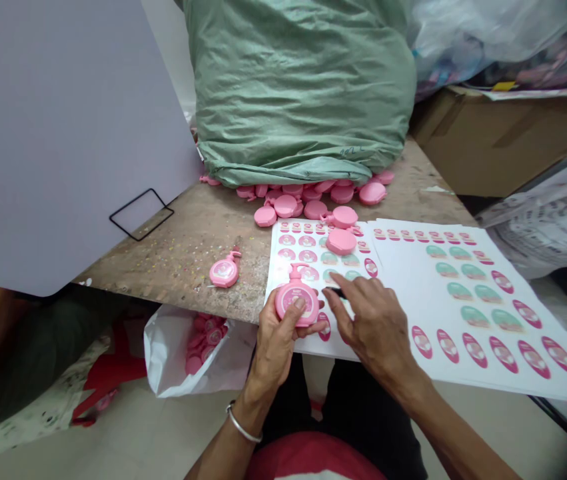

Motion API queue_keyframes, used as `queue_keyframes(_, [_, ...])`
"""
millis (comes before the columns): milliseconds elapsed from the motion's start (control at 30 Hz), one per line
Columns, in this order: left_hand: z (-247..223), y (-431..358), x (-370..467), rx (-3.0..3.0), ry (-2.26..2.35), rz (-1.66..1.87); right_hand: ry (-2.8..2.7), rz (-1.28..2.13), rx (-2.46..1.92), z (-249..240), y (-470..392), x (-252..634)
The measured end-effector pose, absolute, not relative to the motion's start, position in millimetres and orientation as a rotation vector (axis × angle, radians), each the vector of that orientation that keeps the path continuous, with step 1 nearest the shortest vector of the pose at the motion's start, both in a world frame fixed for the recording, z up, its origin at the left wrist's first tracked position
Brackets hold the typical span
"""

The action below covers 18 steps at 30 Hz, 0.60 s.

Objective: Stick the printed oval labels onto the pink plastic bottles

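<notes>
The left hand's (pixel 274 330) thumb covers part of the bottle's (pixel 288 298) label (pixel 297 291). Something dark (pixel 336 291) at the right hand (pixel 376 320) is mostly hidden by its fingers; I can't tell what. The sack (pixel 303 87), its top out of view, hides the back of the pile (pixel 288 205).

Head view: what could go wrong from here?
The left hand has its thumb on the held bottle; the label there might smudge or shift.
The labelled bottle on the table, near the front edge, could be knocked off toward the white bag.
A pink bottle lies on the left sticker sheet and might crease it if dragged.
</notes>
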<state>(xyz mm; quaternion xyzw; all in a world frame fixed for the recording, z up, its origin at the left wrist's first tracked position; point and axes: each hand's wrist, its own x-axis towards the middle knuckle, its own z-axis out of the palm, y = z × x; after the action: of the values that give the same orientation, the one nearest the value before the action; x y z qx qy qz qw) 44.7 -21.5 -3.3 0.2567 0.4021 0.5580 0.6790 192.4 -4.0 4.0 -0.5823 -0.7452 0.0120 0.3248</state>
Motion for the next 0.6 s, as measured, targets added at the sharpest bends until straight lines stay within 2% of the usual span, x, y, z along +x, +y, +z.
queue_keyframes(67, [-2,-24,45,0.601,0.884,1.204,-1.869,0.156,-1.516,4,0,191])
queue_keyframes(167, [1,-29,43,0.687,0.84,1.067,-1.825,0.591,-1.386,1,8,184])
queue_keyframes(233, [-1,-29,34,0.717,0.868,1.011,-1.79,0.729,-1.387,-3,20,185])
queue_keyframes(300, [-7,-21,18,0.708,0.972,1.014,-1.742,0.668,-1.468,-8,38,198])
queue_keyframes(400, [-21,6,-15,0.836,1.337,1.081,-1.681,0.382,-1.776,-17,74,228])
queue_keyframes(500, [-30,37,-42,1.258,1.884,1.0,-1.674,0.202,-2.115,-27,106,247])
queue_keyframes(600, [-23,51,-47,1.642,2.158,1.02,-1.681,0.139,-2.172,-34,118,246])
